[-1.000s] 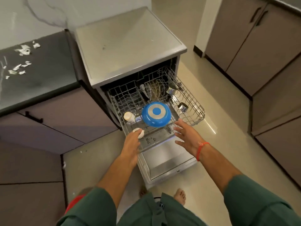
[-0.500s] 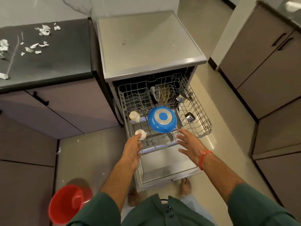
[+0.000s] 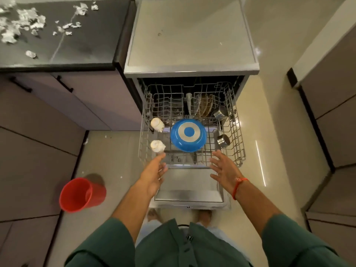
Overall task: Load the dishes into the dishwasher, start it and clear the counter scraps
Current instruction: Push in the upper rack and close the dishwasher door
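This was a home kitchen — a freestanding dishwasher [image 3: 190,35] stood open beside a dark stone counter [image 3: 63,35] strewn with pale scraps [image 3: 23,26], its pulled-out wire rack [image 3: 236,132] holding dishes. Handled cabinet doors [image 3: 57,97] lined both sides of a glossy tiled floor [image 3: 269,132] — a red plastic bucket [image 3: 81,193] sat there.

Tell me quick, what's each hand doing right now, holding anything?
Left hand: open, holding nothing, just short of the near white cup in the rack.
Right hand: open, fingers spread, holding nothing.
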The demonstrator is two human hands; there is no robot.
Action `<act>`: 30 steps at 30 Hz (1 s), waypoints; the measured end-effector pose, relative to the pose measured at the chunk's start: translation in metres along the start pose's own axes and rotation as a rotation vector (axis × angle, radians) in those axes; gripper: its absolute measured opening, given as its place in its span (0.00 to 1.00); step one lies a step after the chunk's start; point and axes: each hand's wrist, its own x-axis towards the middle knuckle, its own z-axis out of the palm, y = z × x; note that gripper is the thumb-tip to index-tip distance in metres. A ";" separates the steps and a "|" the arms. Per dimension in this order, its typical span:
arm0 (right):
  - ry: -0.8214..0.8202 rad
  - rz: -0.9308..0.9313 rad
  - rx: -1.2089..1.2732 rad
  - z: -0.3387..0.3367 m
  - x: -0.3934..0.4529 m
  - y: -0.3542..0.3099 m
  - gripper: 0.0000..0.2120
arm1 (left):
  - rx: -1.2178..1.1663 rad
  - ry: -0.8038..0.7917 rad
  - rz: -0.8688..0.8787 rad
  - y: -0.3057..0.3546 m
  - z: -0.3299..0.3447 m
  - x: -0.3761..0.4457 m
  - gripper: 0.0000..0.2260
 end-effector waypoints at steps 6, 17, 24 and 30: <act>-0.026 0.027 -0.008 -0.003 0.006 -0.003 0.25 | -0.029 0.029 -0.015 -0.006 0.002 -0.006 0.17; 0.100 0.079 -0.034 -0.012 0.036 -0.002 0.25 | -0.076 0.017 -0.118 -0.010 -0.002 0.059 0.21; 0.210 0.128 -0.153 -0.003 0.069 0.008 0.27 | 0.016 0.048 -0.191 -0.002 -0.018 0.103 0.21; 0.319 0.211 -0.162 -0.008 0.096 0.041 0.25 | 0.174 0.083 -0.230 -0.009 -0.006 0.119 0.19</act>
